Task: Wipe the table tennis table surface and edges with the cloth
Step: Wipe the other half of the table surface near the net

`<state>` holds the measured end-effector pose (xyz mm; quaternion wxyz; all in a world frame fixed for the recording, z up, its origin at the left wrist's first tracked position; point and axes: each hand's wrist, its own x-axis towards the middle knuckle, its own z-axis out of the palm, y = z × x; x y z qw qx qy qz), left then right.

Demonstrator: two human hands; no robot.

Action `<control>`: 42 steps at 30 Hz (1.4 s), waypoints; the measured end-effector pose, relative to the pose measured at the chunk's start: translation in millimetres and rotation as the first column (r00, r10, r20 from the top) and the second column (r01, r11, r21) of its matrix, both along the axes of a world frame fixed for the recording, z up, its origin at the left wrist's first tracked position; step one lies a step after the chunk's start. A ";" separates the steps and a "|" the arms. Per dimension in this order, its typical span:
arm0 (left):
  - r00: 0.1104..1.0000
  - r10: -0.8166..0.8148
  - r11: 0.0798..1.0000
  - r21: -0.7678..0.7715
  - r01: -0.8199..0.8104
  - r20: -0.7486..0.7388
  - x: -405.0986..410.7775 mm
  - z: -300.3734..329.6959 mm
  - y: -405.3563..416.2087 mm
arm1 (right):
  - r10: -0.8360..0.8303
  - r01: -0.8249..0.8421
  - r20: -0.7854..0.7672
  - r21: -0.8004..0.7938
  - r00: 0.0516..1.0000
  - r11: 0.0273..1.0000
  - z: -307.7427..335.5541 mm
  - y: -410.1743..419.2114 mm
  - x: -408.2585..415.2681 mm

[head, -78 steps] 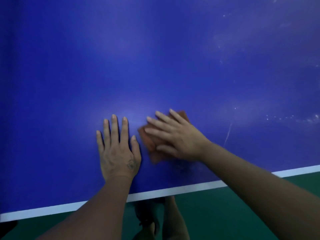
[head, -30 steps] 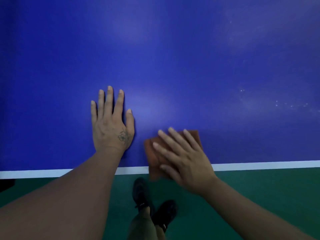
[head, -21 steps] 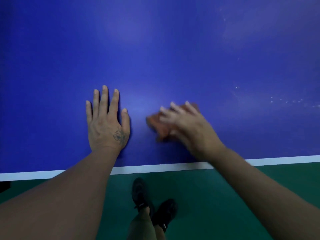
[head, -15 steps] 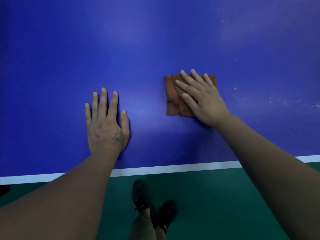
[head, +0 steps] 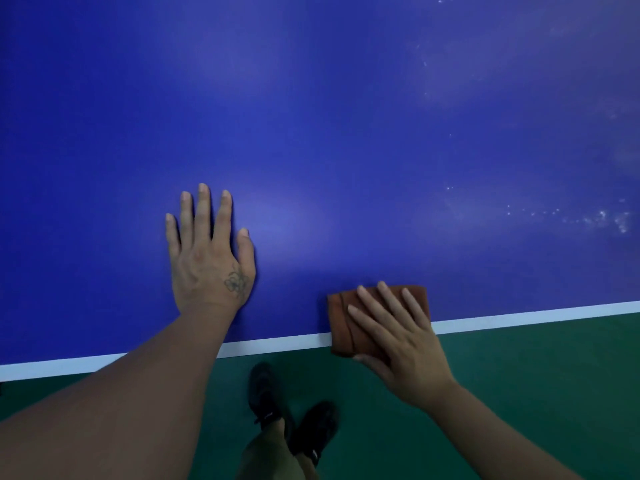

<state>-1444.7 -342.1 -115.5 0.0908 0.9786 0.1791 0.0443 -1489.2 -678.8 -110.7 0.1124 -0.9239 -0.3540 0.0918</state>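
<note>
Right now the right hand [head: 401, 344] lies flat on the folded brown cloth [head: 346, 320], fingers straight and spread, pressing it down rather than clutching it; the thumb seems to sit under or against the cloth's near corner, though the angle makes that hard to confirm. That cloth straddles the near rim of the table tennis table [head: 311, 116], part on the blue top, part over the white edge line [head: 277, 342] and hanging slightly past it. The left hand [head: 207, 258] rests palm down on the blue surface, well to the left of the cloth, fingers extended and holding nothing; it looks like a brace.

Judging by this, the step in hand is wiping the edge. To do it well, pressure should stay even across the palm so the cloth does not bunch or slip off the rim, and the overhanging fold could be wrapped down over the side. Pale specks [head: 602, 216] show far to the right, so the strokes should work that way. Below, dark shoes [head: 294, 417] stand on the green floor [head: 536, 375].
</note>
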 end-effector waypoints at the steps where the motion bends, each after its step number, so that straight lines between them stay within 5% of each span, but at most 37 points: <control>1: 1.000 -0.001 1.000 -0.003 0.001 -0.001 -0.2 0.2 0.3 | 0.017 -0.017 -0.015 0.016 1.000 1.000 2.4 -0.7 0.8; 5: 1.000 -0.004 1.000 -0.021 0.004 -0.026 1.1 5.6 0.0 | 0.031 -0.021 -0.087 0.118 0.996 0.993 15.7 3.3 14.4; 12: 0.998 0.018 0.998 -0.055 -0.021 -0.056 5.0 19.0 -7.7 | -0.249 0.282 -0.146 0.285 0.958 0.916 48.6 12.7 44.2; 17: 1.000 -0.004 0.989 -0.146 0.003 -0.011 63.5 43.2 -57.0 | -0.309 0.336 -0.132 0.339 0.942 0.879 55.5 -12.7 99.5; 27: 1.000 0.021 0.979 -0.202 -0.024 -0.016 214.1 34.8 -185.1 | -0.347 0.370 -0.130 0.365 0.929 0.854 52.9 -129.4 305.3; 35: 0.987 0.162 0.978 -0.130 -0.163 -0.021 336.8 20.2 -210.1 | -0.434 0.425 -0.058 0.347 0.899 0.836 50.6 -236.5 465.6; 42: 0.958 0.283 0.958 -0.031 -0.285 -0.054 390.7 5.8 -207.5 | -0.713 0.679 -0.046 0.354 0.700 0.643 46.4 -284.6 617.0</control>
